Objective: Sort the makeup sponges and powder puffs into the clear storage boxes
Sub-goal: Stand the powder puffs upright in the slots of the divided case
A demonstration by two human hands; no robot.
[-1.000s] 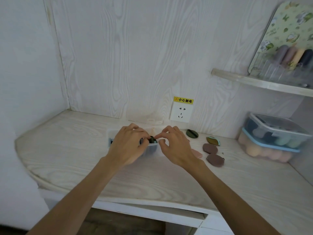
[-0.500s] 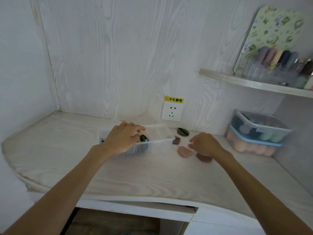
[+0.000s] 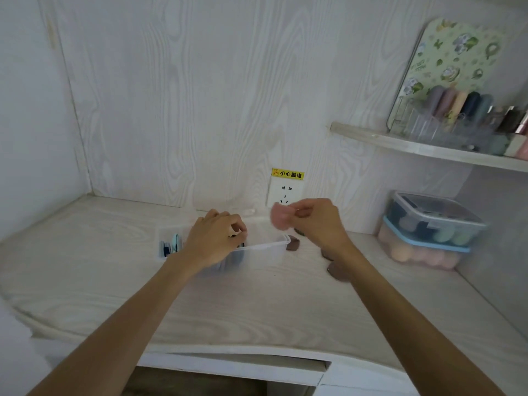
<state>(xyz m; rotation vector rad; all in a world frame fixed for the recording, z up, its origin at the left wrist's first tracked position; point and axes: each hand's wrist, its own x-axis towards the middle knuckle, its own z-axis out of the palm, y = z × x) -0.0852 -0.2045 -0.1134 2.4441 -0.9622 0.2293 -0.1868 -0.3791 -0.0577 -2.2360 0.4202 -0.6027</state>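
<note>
we have the pink puff [image 3: 279, 220] up in the air, pinched by its right edge between the thumb and fingertips of our right hand [image 3: 317, 221], so the flat pad sticks out toward 9 o'clock from the grip. its face is turned toward us and it looks a little blurred, so we cannot tell its exact tilt. the open clear box [image 3: 258, 248] lies below and at about 8 o'clock from the puff, with its long axis running 9 to 3 along the desk [image 3: 114, 281]; the free end of the box is the right one, nearest the puff.

our left hand [image 3: 214, 241] sits on the box's middle, fingers curled down over the puffs already standing on edge inside; we judge it is holding them upright, though what the fingertips pinch is hidden.

so we judge the coming move is short: down and leftward, puff turned on edge across the box's length.

brown puffs [image 3: 337, 271] lie on the desk at 4 o'clock from the box, and a lidded stacked box [image 3: 428, 230] stands at far 3 o'clock.
</note>
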